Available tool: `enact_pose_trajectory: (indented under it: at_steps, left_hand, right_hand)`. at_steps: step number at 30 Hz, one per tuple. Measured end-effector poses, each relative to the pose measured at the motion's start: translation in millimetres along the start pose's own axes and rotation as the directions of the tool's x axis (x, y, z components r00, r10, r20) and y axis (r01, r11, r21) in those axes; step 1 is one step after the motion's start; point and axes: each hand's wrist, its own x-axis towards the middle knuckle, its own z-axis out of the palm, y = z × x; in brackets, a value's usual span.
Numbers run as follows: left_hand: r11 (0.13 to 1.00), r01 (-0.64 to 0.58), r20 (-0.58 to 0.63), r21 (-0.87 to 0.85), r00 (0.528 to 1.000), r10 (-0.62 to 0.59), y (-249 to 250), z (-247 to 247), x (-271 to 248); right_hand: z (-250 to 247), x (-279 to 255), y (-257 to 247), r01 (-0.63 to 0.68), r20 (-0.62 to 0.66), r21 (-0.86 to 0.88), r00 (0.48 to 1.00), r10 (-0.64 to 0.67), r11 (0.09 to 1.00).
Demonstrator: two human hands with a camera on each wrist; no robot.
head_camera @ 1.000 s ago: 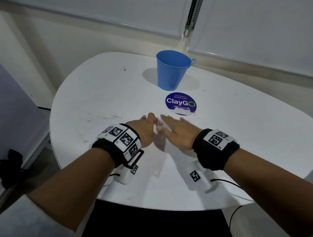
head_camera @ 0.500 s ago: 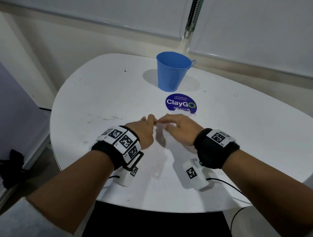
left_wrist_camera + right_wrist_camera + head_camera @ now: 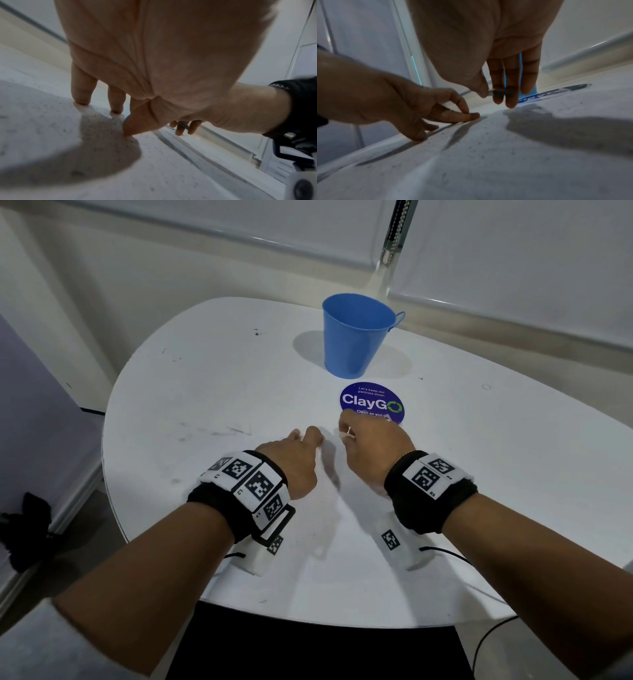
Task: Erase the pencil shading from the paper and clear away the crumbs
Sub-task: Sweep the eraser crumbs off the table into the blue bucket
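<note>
Left hand [image 3: 291, 460] presses fingertips [image 3: 80, 100] on the crumb-dusted paper [image 3: 488, 155], holding nothing. Right hand [image 3: 371, 450], just beside it, pinches a small pale eraser [image 3: 495, 92] above the sheet. Blue bucket [image 3: 356, 337] stands beyond on the surface [image 3: 205, 378].

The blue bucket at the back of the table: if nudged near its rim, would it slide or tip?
Probably tip: the blue bucket narrows toward its base and stands tall. It looks thin-walled and shows nothing inside, so likely light. The smooth table might let a low push slide it instead.
</note>
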Motion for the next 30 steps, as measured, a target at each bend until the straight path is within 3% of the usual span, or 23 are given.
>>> enact_pose_trajectory:
  at_steps: [3,6,10,13,16,19,23,26,30]
  left_hand:
    - [1.0,0.001,-0.004,0.007,1.0,-0.001,0,0,0]
    - [1.0,0.012,0.007,0.009,1.0,-0.012,0,0,2]
    - [0.999,0.044,0.058,0.02,0.997,-0.045,0,-4,4]
    - [0.996,0.05,0.127,0.067,0.99,-0.058,3,-9,5]
    - [0.996,-0.003,0.155,0.089,0.988,-0.011,3,-10,9]
    - [0.995,-0.09,0.118,0.044,0.989,0.084,1,-10,10]
    - [0.986,-0.166,-0.021,-0.035,0.986,0.165,-25,-17,-3]
    - [0.994,-0.086,-0.046,-0.071,0.996,0.083,-72,-26,-21]
    - [0.981,0.159,0.01,-0.112,0.987,-0.159,-141,-21,-41]
  right_hand:
    - [4,7,-4,0.034,0.057,0.044,0.998,-0.037,0.998]
    - [2,15,-6,-0.011,0.084,0.085,0.996,0.004,0.996]
    - [-17,18,16,-0.114,0.014,0.031,0.993,0.114,0.993]
    - [-34,4,54,-0.26,0.029,0.051,0.966,0.258,0.964]
    - [-39,-19,76,-0.311,0.061,0.092,0.95,0.307,0.946]
    - [-37,-38,71,-0.29,0.038,0.17,0.957,0.288,0.942]
    - [-33,-52,45,-0.252,0.132,0.287,0.966,0.222,0.924]
    - [-23,-49,29,-0.248,0.262,0.262,0.948,0.178,0.933]
    - [-8,-40,19,-0.27,0.329,0.228,0.926,0.187,0.935]
